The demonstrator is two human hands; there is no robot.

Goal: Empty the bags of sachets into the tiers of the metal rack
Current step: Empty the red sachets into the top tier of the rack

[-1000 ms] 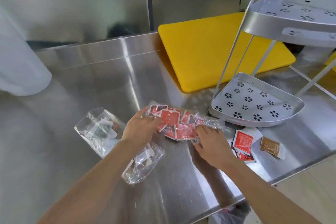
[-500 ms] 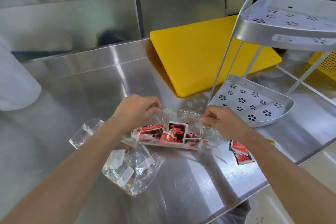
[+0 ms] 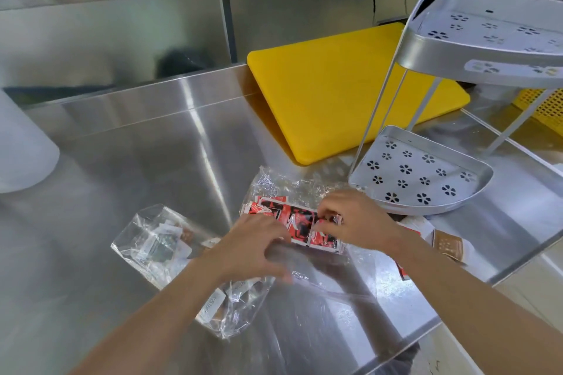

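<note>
A clear plastic bag (image 3: 275,189) holding several red sachets (image 3: 292,221) lies on the steel counter, just left of the metal rack. My left hand (image 3: 254,248) grips the bag's near edge. My right hand (image 3: 353,219) pinches the bag at its right end, fingers closed on the plastic and a sachet. The rack's lower tier (image 3: 426,175) with flower-shaped holes holds nothing; its upper tier (image 3: 487,39) stands above at the right. A second clear bag (image 3: 152,240) with pale sachets lies to the left, partly under my left forearm.
A yellow cutting board (image 3: 335,91) lies behind the bag. Loose sachets, one brown (image 3: 449,245) and red ones, lie right of my right wrist near the counter's front edge (image 3: 457,318). A white container (image 3: 21,146) stands at far left. A yellow crate (image 3: 545,106) sits behind the rack.
Both hands have come closer together on the red-sachet bag. The right hand moved left onto the sachets, and the left hand shifted down to the bag's near edge.
</note>
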